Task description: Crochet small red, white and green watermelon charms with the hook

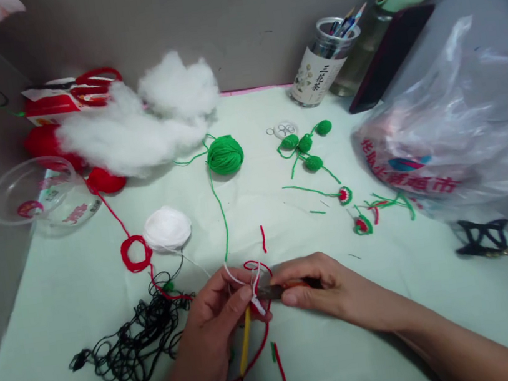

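Note:
My left hand (216,322) is closed in a pinch on a small red and white crochet piece (255,296), with a yellow-handled crochet hook (245,343) running down under its fingers. My right hand (317,285) is closed on small scissors (275,290) whose tip meets the white yarn strand at the piece. Red yarn (258,357) trails from the piece toward me. White yarn leads back to a white ball (167,228).
On the pale green table lie a tangle of black yarn (133,343), a green yarn ball (225,154), white stuffing (141,124), small green and red crochet bits (309,151), a clear bowl (32,193), a jar of tools (323,61), a plastic bag (453,124) and a black clip (485,237).

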`<action>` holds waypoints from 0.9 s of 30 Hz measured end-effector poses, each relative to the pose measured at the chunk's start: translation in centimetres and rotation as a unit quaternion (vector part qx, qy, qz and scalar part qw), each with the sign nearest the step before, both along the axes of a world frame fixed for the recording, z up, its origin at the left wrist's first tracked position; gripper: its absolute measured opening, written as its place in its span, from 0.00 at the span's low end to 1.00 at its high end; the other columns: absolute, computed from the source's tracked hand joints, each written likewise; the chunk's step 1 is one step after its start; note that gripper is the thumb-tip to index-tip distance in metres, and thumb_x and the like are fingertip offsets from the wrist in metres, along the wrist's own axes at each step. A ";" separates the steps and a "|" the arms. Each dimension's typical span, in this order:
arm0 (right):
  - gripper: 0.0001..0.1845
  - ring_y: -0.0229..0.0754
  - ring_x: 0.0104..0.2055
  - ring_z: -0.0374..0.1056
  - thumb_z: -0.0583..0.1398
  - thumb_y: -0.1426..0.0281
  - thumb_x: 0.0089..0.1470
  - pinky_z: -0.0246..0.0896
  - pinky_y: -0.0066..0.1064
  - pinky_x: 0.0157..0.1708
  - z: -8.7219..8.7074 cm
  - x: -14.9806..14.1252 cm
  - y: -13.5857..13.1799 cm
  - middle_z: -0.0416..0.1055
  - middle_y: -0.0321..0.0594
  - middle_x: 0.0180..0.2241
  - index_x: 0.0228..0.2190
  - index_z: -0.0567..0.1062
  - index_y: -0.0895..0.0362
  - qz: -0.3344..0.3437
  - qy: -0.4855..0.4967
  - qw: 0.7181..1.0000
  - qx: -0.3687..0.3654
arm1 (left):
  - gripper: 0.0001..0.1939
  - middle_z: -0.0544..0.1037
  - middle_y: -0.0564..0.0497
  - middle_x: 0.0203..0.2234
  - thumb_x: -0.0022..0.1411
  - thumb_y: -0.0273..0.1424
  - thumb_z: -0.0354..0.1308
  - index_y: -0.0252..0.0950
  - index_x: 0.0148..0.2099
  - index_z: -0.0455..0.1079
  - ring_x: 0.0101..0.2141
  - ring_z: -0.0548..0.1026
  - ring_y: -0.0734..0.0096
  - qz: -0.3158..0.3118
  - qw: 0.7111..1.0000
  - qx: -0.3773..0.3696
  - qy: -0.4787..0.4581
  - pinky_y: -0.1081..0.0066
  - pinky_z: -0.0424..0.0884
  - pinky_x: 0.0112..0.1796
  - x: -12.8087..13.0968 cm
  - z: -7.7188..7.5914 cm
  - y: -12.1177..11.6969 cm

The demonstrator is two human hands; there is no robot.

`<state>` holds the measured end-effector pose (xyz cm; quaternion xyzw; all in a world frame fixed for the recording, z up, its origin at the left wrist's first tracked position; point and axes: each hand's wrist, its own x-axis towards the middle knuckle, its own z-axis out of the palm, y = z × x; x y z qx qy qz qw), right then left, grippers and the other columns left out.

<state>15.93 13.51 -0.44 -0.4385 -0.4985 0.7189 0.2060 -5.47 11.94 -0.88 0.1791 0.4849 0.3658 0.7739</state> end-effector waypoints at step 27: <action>0.26 0.34 0.24 0.54 0.68 0.45 0.56 0.54 0.28 0.27 -1.3 0.1 -0.5 0.65 0.31 0.22 0.39 0.85 0.55 -0.088 0.056 0.992 -0.078 | 0.12 0.81 0.52 0.25 0.56 0.38 0.77 0.36 0.36 0.82 0.28 0.77 0.73 0.018 1.000 -0.013 -0.019 0.76 0.71 0.33 -0.2 -0.1 0.4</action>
